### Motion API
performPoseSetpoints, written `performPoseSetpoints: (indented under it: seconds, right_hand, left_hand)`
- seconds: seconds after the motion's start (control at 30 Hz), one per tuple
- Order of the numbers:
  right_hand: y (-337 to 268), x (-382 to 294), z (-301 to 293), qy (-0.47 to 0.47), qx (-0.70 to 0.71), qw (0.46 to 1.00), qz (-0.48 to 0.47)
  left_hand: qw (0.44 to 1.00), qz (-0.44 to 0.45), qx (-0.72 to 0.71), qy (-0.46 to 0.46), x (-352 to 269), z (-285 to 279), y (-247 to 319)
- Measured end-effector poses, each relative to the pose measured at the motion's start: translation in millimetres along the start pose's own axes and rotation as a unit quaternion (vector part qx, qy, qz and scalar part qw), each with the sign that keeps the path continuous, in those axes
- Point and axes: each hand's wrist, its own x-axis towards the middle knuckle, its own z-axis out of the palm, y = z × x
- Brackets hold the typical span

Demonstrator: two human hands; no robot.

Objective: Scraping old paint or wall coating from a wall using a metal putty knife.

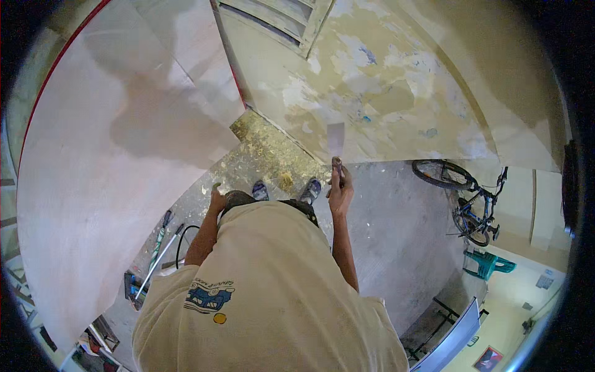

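Note:
My right hand [340, 197] grips the handle of a putty knife [336, 139], with its wide blade pointing up towards the patchy wall [390, 97]. Whether the blade touches the wall is unclear. Peeled and whitish patches, with a few blue marks, cover that wall. Beside my thigh hangs my left hand [217, 201]; a small greenish spot shows at its thumb, and its fingers are partly hidden. Between the two hands are my feet in sandals [260, 190], on a floor [265, 149] littered with yellowish flakes.
A large pale panel [69, 186] with a red edge rises at left. A slatted wooden frame [279, 18] is set in the wall above. At right stand a bicycle [474, 209] and a green plastic chair [488, 264]. An umbrella [158, 242] and a pole [158, 262] lie lower left.

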Motion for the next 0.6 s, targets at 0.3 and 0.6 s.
performPoseSetpoints:
  seconds: [0.3, 0.6]
  right_hand:
    - [-6.2, 7.5, 9.0, -0.057, -0.049, 0.997, -0.007]
    - [4.9, -21.7, -0.1, -0.053, -0.085, 0.994, 0.047]
  left_hand:
    - [0.966, -0.124, -0.026, -0.227, 20.6, -3.5, -1.5]
    - [0.905, -0.234, -0.311, -0.172, 25.8, -4.1, -12.2]
